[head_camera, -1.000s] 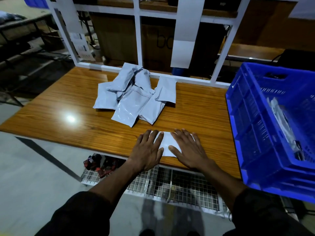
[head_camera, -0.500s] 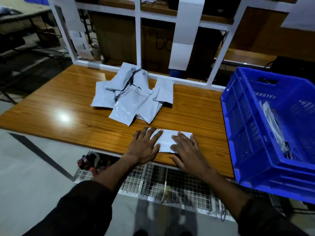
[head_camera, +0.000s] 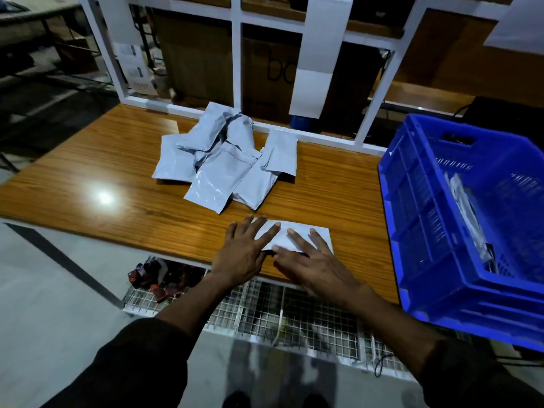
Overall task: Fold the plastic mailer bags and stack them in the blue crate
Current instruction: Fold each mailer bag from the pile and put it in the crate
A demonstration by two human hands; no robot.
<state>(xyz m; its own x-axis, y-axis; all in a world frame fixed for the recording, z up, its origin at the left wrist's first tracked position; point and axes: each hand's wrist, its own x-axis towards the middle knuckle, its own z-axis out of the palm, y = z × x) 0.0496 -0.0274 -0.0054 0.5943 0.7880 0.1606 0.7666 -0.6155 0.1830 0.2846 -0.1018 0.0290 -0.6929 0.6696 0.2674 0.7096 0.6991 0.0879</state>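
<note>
A folded white mailer bag (head_camera: 294, 235) lies flat near the front edge of the wooden table (head_camera: 88, 172). My left hand (head_camera: 245, 251) presses on its left end with straight fingers. My right hand (head_camera: 312, 260) lies flat over its right and front part, fingers spread. Behind them a loose pile of grey mailer bags (head_camera: 223, 163) sits mid-table. The blue crate (head_camera: 459, 225) stands at the table's right end, with a few folded bags (head_camera: 468, 213) leaning inside it.
A white metal frame (head_camera: 235, 54) runs along the table's back edge, with cardboard boxes behind it. A wire mesh shelf (head_camera: 265, 316) with small red and black items sits under the front edge. Grey floor lies to the left.
Both hands stay flat on the folded bag. My right hand has slid back toward the front edge, uncovering more of the bag's right end. The camera view shifted slightly.
</note>
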